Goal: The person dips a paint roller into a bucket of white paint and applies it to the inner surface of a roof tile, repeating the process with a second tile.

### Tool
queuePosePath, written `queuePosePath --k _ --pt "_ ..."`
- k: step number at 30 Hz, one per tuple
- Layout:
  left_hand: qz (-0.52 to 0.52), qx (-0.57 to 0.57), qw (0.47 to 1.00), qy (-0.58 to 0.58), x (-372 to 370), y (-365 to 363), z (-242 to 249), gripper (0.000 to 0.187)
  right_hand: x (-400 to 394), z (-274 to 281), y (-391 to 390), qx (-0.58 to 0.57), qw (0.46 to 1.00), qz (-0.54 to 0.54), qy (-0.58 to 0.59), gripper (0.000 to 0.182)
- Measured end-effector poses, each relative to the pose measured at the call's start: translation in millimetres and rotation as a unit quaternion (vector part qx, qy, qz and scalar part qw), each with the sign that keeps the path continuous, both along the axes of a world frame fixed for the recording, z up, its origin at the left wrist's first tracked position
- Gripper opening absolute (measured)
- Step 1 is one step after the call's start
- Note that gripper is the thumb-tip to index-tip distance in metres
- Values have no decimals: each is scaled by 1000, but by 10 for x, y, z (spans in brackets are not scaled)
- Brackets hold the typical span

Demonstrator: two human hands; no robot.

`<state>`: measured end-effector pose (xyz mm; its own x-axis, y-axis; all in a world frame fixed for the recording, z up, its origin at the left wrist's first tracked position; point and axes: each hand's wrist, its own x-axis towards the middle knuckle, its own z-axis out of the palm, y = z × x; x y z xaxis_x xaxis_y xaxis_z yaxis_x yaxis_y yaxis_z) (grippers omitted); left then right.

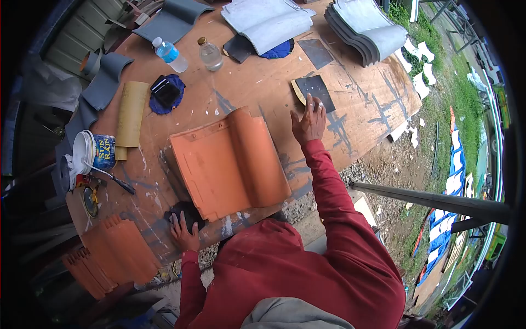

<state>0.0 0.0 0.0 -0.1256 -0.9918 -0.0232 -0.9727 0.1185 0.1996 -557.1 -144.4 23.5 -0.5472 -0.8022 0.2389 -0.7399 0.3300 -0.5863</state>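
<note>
Right of the roof tile (211, 170), the spread right hand (311, 122) touches probably light, bendy sandpaper (320, 90), best pinched edgewise, while the left hand (185, 236) splays on dark cloth (189, 211) lower-left, neither visibly gripping.

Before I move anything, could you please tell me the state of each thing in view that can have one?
Orange clay roof tile: lying ridge up, unheld
Clear plastic bottle, blue label: upright, white cap on
Clear bottle, brown cap: upright, closed
Blue round can: open
Pale grey curved tiles: stacked
Black rectangular object: lying on blue cloth
Bare right hand: open, over black rectangular sheet
Bare left hand: open, at dark object
</note>
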Motion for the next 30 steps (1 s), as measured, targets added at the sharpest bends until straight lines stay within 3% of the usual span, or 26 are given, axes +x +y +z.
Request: queuePosePath --k 2,3,4,6,7,9,10,13,16,18,20,24,26,28,29,30 --pt "48 -43 998 -15 204 161 33 61 -86 -58 -104 -8 981 -42 190 79" --pt "62 -39 997 19 -303 240 -271 61 -740 -148 -133 -33 961 -29 274 58" --pt "63 -56 996 10 -181 231 -197 58 -797 -340 -236 7 970 -14 243 41" --pt "94 -88 991 -47 149 199 -114 53 -757 -568 -336 -45 973 -9 224 26" --pt "112 -88 988 -54 205 231 -91 53 -608 -441 -354 -100 981 -54 156 22" --pt "266 -107 951 -113 298 173 -45 54 -170 7 -336 -187 977 -73 75 13" --pt "255 -113 952 -128 411 142 -46 55 183 260 -332 -244 969 -38 14 11" --pt "180 -109 977 -34 489 41 -20 55 1370 952 -138 -295 944 103 -103 15" --pt "188 -90 978 -13 323 -87 -130 54 2408 1256 49 -297 904 292 -94 29" --pt "220 -96 971 14 309 -142 -157 52 3019 1121 80 -298 851 422 -92 41" --pt "224 -127 964 67 358 -204 -155 47 3500 1051 93 -260 815 513 -75 34" --pt "281 -162 937 129 718 -258 -170 43 4142 595 105 -164 796 582 35 35" --pt "293 -186 919 187 980 -200 -344 40 4174 489 153 -29 794 606 -41 38" --pt "285 -176 928 163 1102 -179 -326 39 4195 601 161 0 808 585 -71 37" --pt "247 -226 928 163 1121 -210 -386 39 4236 599 150 -4 818 570 -79 33" --pt "264 -228 931 112 1085 -228 -425 41 4244 594 98 24 816 574 -68 40"
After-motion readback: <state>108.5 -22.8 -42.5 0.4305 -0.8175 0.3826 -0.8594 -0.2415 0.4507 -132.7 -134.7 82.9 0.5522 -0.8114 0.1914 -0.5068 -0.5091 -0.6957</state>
